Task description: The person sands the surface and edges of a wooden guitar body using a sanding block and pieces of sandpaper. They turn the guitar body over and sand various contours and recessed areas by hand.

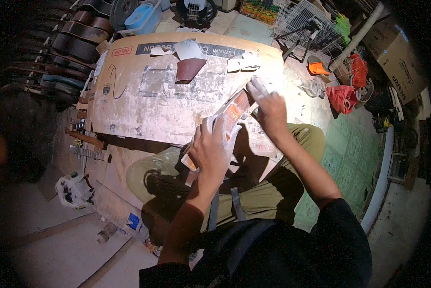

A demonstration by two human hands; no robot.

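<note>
Slanting across my lap and the near edge of the cardboard-covered work surface [129, 113] is a long, narrow reddish-brown wooden piece [235, 111]. My left hand [211, 144] is closed around its nearer part, and pale dust coats the fingers. At the far end my right hand [269, 108] is closed, its whitened fingers bent over the wood. Whether a scrap lies beneath those fingers is hidden. Beyond the hands lie a dark red sheet [190, 71] that looks like sandpaper and several torn white paper scraps [244, 62].
Stacked guitar bodies [88, 29] stand at the far left. A hand saw [86, 152] lies left of the work surface. Behind are a blue tub [141, 17] and a wire cage [307, 24]. Red plastic bags [343, 98] and a cardboard box [393, 57] stand at right.
</note>
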